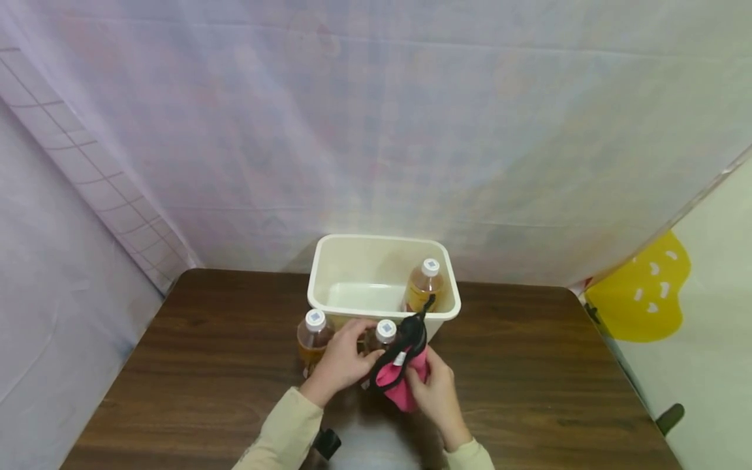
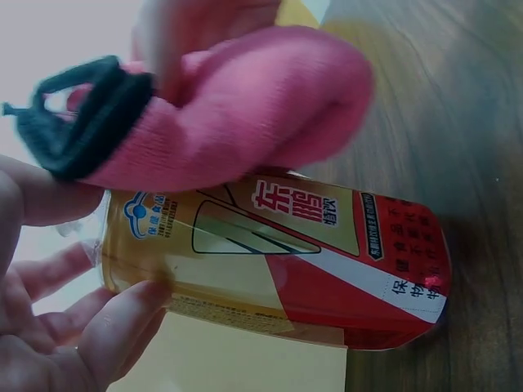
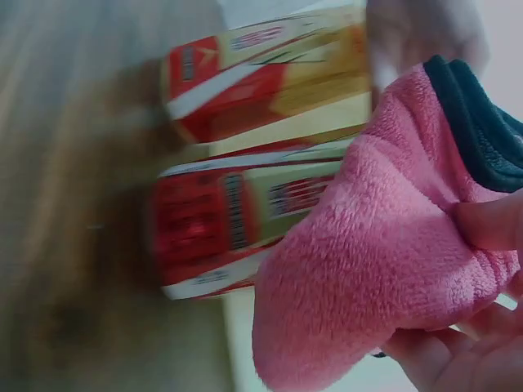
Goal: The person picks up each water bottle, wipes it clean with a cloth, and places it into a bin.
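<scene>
My left hand [image 1: 343, 359] grips the upper part of a drink bottle [image 1: 386, 331] with a white cap and a red-and-gold label, which stands in front of the white bin. In my right hand [image 1: 437, 395] is a fuzzy pink pouch [image 3: 376, 261] with a black rim and black cord, pinched between thumb and fingers. The pouch is beside the held bottle, its black-rimmed mouth at cap height. Part of the bottle is hidden behind it. To the left stands a second bottle [image 1: 314, 339] of the same kind, near my left wrist.
A white bin [image 1: 376, 239] stands at the back of the dark wooden table [image 1: 529, 365]. Another bottle [image 1: 425, 284] is upright in its right end. Cloth curtains [image 1: 376, 130] hang behind the table. A black device [image 1: 327, 443] shows at my left wrist.
</scene>
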Demonstrator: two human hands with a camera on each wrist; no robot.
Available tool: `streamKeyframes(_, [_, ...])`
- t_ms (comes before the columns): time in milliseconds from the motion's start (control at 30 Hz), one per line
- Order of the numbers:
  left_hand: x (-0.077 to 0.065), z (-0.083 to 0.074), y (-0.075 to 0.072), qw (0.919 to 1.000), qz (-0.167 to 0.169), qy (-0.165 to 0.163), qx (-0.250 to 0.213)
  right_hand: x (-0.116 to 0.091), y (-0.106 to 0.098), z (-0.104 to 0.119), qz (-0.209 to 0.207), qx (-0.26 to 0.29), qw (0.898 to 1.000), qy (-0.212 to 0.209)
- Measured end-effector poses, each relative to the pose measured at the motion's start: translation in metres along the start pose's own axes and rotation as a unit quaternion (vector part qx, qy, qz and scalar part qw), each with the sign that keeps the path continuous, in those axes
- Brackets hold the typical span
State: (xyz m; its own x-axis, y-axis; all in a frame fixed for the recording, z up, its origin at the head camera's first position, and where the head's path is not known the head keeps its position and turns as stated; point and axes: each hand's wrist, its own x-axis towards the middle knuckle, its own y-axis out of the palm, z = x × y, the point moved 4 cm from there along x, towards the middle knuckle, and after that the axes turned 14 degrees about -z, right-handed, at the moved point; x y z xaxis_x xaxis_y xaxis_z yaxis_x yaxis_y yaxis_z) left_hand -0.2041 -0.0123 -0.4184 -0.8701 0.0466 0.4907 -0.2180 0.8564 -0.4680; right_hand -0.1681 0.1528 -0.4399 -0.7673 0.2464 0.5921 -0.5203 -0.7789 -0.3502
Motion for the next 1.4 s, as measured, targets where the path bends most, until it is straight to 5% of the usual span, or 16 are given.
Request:
streamKeyframes(167, [0.001, -0.001, -0.001, 0.9997, 0.006, -0.021, -0.010, 0.010, -0.001, 0.015, -0.014, -0.011, 0.998, -0.057])
streamKeyframes(500, [0.000, -0.005, -0.001, 1.0000, 0.002, -0.007, 0.004, 0.000, 0.001, 0.006, -0.049, -0.035, 0.995, -0.077])
streamKeyframes(1033, [-0.004, -0.005, -0.002, 0.9992, 0.016, -0.019, 0.033, -0.040, 0.021, -0.049, -0.005, -0.070, 0.997, -0.008])
streamKeyframes(1400, [-0.004, -0.005, -0.001, 0.9995, 0.000, -0.008, 0.030, -0.028, 0.010, -0.020, -0.037, -0.055, 0.996, -0.062])
